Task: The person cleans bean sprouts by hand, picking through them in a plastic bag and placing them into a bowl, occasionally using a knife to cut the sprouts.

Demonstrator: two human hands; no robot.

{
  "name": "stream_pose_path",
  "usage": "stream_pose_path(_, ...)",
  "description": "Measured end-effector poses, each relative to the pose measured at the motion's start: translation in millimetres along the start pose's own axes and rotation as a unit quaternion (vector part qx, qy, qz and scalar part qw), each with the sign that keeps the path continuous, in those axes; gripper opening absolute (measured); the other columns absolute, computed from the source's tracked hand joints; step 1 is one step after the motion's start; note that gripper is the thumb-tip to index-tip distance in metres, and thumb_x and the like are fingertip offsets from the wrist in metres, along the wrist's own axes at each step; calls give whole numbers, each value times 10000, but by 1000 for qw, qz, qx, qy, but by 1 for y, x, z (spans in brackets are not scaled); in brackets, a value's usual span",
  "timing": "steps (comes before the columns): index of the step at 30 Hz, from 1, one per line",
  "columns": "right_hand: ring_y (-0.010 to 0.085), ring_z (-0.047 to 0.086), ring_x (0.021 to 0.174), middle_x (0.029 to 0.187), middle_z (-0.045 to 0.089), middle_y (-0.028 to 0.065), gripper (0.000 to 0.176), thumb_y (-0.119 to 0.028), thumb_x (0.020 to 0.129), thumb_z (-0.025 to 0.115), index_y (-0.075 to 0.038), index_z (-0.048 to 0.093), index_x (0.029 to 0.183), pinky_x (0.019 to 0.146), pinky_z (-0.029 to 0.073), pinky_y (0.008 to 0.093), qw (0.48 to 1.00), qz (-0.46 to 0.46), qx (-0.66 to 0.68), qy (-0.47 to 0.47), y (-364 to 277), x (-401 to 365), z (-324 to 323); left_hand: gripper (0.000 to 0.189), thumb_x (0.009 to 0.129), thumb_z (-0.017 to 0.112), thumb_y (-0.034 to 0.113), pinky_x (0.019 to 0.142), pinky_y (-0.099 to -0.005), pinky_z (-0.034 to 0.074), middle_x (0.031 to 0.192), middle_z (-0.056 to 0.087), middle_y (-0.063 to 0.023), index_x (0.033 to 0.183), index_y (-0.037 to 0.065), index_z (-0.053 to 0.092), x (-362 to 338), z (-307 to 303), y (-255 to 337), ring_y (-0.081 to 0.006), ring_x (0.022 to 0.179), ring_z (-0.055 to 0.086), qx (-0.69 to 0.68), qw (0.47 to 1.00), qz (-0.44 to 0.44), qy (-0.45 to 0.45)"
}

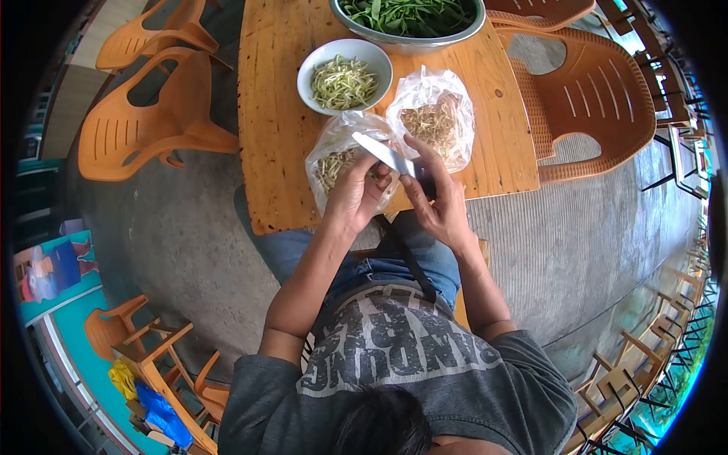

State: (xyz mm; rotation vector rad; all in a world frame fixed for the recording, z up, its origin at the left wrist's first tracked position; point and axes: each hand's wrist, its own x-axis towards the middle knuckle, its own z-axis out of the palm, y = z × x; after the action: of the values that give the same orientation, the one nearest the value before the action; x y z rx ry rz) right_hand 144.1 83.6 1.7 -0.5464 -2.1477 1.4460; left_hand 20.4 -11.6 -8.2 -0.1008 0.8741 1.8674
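Observation:
My right hand is wrapped round the dark handle of a knife. Its broad pale blade points up and to the left, over the near edge of the table. Close under the blade is my left hand, fingers curled together; whatever they may pinch is too small to make out. Below both hands, a clear plastic bag of bean sprouts lies partly covered by them. Beside it on the right sits a second plastic bag holding brownish sprout scraps. A white bowl of pale sprouts stands just beyond.
At the far end of the wooden table is a large metal basin heaped with green leaves. Orange plastic chairs flank the table on the left, and a brown woven-pattern chair stands on the right. Grey concrete floor surrounds it.

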Motion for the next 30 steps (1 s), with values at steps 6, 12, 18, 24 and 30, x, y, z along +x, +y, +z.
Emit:
stream_pose_path(6,218,617,664,1018,650,165,453,-111,880,608,-125,506,1321,600,482,292,994,-59,-63,69,18,4,-16,111,894,594,122,590,-201,397,832,574,31,977,54,619,16,15,-13,-44,707,495,49,999,-20,2)
stream_pose_path(12,188,568,602,992,660,125,400,-112,884,602,-155,544,1278,572,460,288,997,-4,-38,63,22,0,-26,103,903,587,133,593,-204,397,818,571,34,950,55,636,21,24,-26,-46,708,495,92,995,-27,-2)
stream_pose_path(18,161,538,578,888,652,109,338,-102,883,600,-134,568,1218,555,435,283,996,69,-20,44,19,-3,-32,84,896,592,123,598,-204,406,815,567,32,944,59,620,22,24,-32,-47,712,498,128,991,-29,-11)
stream_pose_path(24,89,576,722,868,650,97,188,-92,925,572,3,556,1087,639,467,259,986,67,130,86,42,-5,-20,119,909,571,144,628,-196,432,837,590,27,986,69,622,14,21,-43,-52,707,510,172,984,-50,-1)
stream_pose_path(30,138,521,579,644,561,139,385,-240,971,510,-49,496,1305,562,435,297,981,130,-140,21,27,17,-41,180,912,542,162,625,-211,443,828,578,-14,1053,52,571,-29,9,-40,-73,691,521,141,985,-79,-64)
